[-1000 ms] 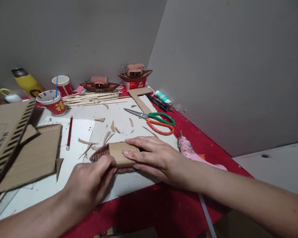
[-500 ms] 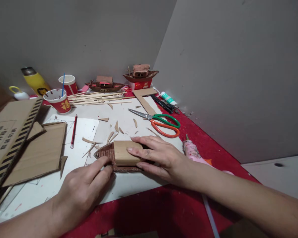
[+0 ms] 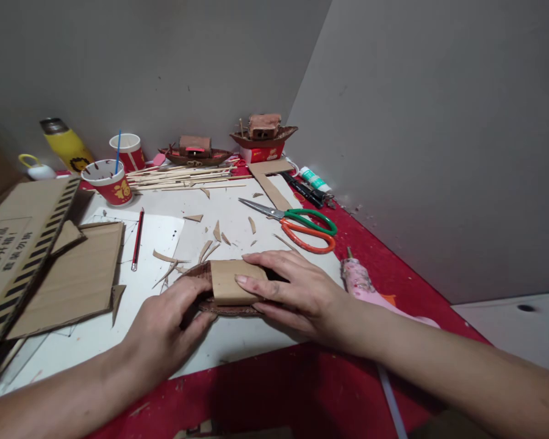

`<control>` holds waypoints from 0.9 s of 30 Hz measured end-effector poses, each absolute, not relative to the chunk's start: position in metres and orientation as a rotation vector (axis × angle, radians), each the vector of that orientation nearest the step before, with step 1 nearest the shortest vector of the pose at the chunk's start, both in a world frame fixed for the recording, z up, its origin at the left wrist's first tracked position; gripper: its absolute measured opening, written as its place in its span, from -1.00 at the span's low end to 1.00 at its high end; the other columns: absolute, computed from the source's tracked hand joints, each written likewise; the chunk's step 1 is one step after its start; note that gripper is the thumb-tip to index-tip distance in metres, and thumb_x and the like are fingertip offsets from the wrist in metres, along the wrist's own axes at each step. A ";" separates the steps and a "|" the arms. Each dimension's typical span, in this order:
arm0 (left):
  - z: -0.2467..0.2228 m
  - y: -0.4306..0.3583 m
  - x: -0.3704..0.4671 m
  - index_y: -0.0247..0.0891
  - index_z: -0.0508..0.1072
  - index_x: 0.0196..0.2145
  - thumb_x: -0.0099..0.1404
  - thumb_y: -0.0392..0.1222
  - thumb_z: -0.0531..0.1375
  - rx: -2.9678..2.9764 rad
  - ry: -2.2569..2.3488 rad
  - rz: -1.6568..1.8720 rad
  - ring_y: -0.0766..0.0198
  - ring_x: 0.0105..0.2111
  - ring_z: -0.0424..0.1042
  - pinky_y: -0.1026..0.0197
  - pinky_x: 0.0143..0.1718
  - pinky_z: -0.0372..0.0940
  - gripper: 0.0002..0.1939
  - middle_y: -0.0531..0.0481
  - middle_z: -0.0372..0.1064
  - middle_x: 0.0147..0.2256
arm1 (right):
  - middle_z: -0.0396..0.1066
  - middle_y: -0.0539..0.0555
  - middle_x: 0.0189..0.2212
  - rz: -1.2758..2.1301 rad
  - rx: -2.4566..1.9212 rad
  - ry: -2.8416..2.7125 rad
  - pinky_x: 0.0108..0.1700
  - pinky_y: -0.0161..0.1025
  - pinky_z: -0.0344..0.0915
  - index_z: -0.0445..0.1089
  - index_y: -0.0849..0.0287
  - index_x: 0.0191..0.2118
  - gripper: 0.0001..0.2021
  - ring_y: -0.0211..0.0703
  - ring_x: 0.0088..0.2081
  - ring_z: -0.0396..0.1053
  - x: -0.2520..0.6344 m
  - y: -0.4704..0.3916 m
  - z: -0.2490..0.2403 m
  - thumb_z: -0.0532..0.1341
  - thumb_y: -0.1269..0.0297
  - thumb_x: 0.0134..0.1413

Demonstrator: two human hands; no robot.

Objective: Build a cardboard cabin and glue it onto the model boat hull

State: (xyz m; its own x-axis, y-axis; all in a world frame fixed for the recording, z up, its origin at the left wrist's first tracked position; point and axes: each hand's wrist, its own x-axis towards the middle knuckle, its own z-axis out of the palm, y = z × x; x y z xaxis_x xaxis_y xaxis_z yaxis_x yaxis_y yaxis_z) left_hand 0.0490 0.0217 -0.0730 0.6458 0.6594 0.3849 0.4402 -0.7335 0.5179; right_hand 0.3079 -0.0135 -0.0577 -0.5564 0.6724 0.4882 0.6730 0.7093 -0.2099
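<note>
A brown model boat (image 3: 231, 310) lies in front of me on white paper, its bow pointing left. Over its middle sits a bent piece of plain cardboard (image 3: 235, 282), like a cabin roof. My left hand (image 3: 176, 314) grips the boat's left part, fingers over the deck and thumb at the near side. My right hand (image 3: 297, 289) is closed around the right end of the cardboard, its thumb low by the near hull edge. The boat's right end is hidden under that hand.
Scissors (image 3: 297, 222) lie beyond my right hand, with a pink glue gun (image 3: 361, 280) to the right. Cardboard scraps, a pencil (image 3: 138, 239) and cardboard sheets (image 3: 73, 277) lie leftward. Paper cups (image 3: 110, 183), thin sticks (image 3: 183, 177) and two finished boats (image 3: 264, 135) stand behind.
My left hand has shifted from beside the bow to a grip over its deck, thumb now apart on the near side. My right hand stays on the cardboard.
</note>
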 end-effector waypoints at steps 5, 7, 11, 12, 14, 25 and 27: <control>-0.073 0.014 0.058 -0.13 0.29 -0.02 0.24 -0.35 0.20 2.182 1.000 0.700 0.43 -0.59 0.35 0.37 -0.54 0.29 -0.64 0.10 0.50 -0.27 | 0.35 0.30 0.07 0.053 -1.065 -2.362 0.00 -0.04 0.36 0.38 0.10 0.07 -0.70 -0.03 0.05 0.34 0.307 -0.016 -0.055 0.17 0.31 0.25; -0.072 0.014 0.061 -0.15 0.29 -0.06 0.24 -0.34 0.22 2.060 1.007 0.666 0.43 -0.61 0.33 0.37 -0.56 0.28 -0.67 0.10 0.52 -0.30 | 0.35 0.31 0.06 0.050 -1.061 -2.361 0.00 -0.04 0.36 0.38 0.11 0.07 -0.71 -0.03 0.04 0.34 0.307 -0.016 -0.054 0.18 0.31 0.24; -0.073 0.014 0.061 -0.15 0.32 -0.11 0.25 -0.33 0.22 2.077 0.937 0.727 0.40 -0.53 0.41 0.36 -0.51 0.31 -0.74 0.09 0.54 -0.30 | 0.35 0.31 0.07 0.066 -1.050 -2.374 0.02 -0.03 0.35 0.37 0.12 0.07 -0.70 -0.03 0.07 0.33 0.305 -0.018 -0.053 0.18 0.32 0.24; -0.074 0.014 0.060 -0.15 0.33 -0.12 0.25 -0.34 0.21 2.130 0.923 0.748 0.40 -0.52 0.42 0.37 -0.51 0.30 -0.75 0.09 0.53 -0.29 | 0.35 0.31 0.08 0.069 -1.048 -2.378 0.02 -0.02 0.34 0.36 0.11 0.07 -0.70 -0.03 0.08 0.33 0.305 -0.019 -0.053 0.18 0.32 0.23; -0.077 0.014 0.057 -0.14 0.35 -0.14 0.26 -0.35 0.21 2.228 0.905 0.772 0.40 -0.50 0.44 0.38 -0.51 0.28 -0.77 0.10 0.53 -0.29 | 0.34 0.32 0.10 0.078 -1.030 -2.375 0.04 -0.02 0.33 0.35 0.12 0.08 -0.68 -0.02 0.11 0.32 0.306 -0.022 -0.052 0.20 0.32 0.21; -0.069 0.008 0.031 -0.19 0.39 -0.05 0.37 -0.29 0.09 2.775 0.644 0.831 0.24 -0.48 0.54 0.28 -0.47 0.37 -0.79 -0.06 0.58 -0.31 | 0.33 0.24 0.15 0.205 -1.118 -2.026 0.19 0.03 0.26 0.29 0.02 0.18 -0.54 0.03 0.20 0.27 0.332 -0.029 -0.019 0.26 0.33 0.16; -0.071 0.004 0.019 -0.16 0.41 -0.05 0.41 -0.31 -0.07 2.865 0.536 0.787 0.20 -0.42 0.58 0.22 -0.39 0.44 -0.69 -0.11 0.59 -0.22 | 0.34 0.22 0.15 0.217 -1.075 -1.991 0.20 0.03 0.24 0.28 0.00 0.19 -0.50 0.04 0.20 0.27 0.332 -0.030 -0.017 0.28 0.33 0.14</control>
